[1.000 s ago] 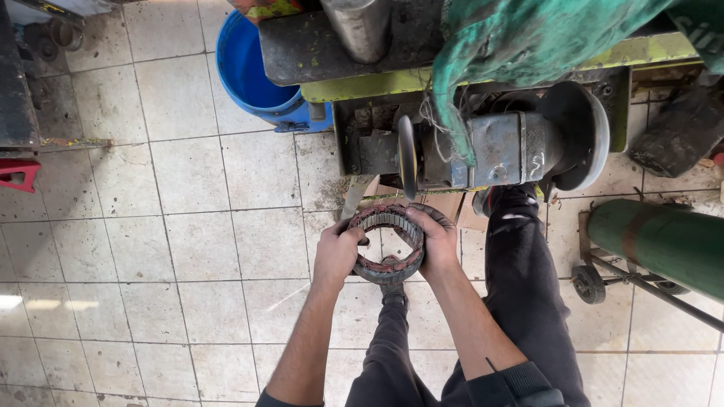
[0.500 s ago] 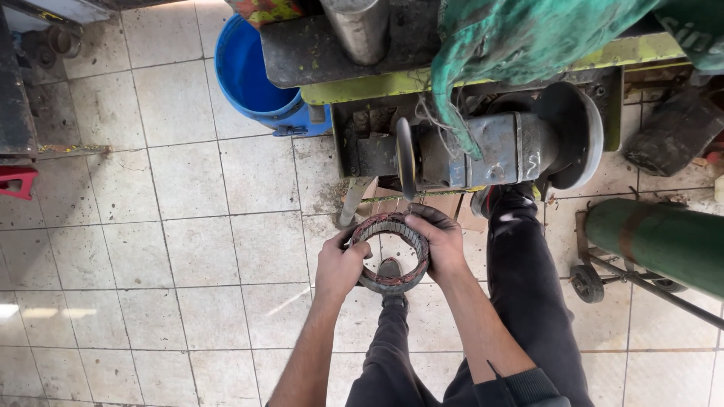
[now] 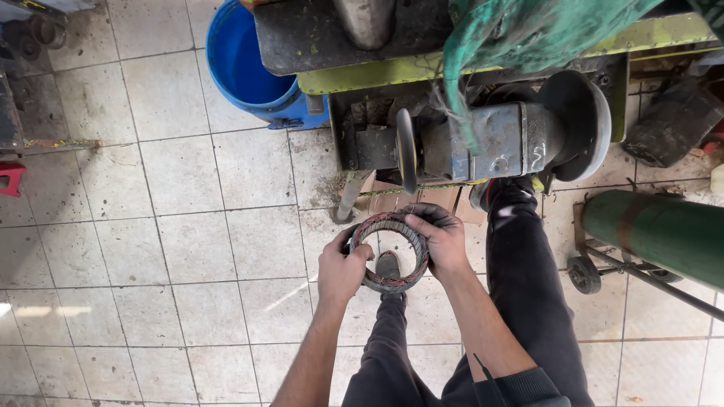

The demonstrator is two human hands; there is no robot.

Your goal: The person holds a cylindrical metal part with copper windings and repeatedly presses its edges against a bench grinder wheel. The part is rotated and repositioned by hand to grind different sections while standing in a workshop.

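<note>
I hold a round metal ring with reddish wire windings around its inside, a motor stator (image 3: 392, 283), in front of me over my legs. My left hand (image 3: 341, 270) grips its left rim with the thumb on top. My right hand (image 3: 441, 237) grips the upper right rim, fingers curled over the edge. Through the ring's opening I see my dark shoe on the tiled floor. Just beyond the ring stands a bench grinder (image 3: 490, 139) with a thin wheel (image 3: 406, 151) facing me.
A blue bucket (image 3: 245, 68) stands on the pale tiled floor at the back left. A green cloth (image 3: 528, 34) hangs over the grinder's stand. A green gas cylinder on a wheeled cart (image 3: 656, 230) lies to the right. A red object (image 3: 11, 179) sits at the far left edge.
Both hands have shifted around the ring's rim and turned it slightly; the ring has stayed at about the same spot in front of the grinder.
</note>
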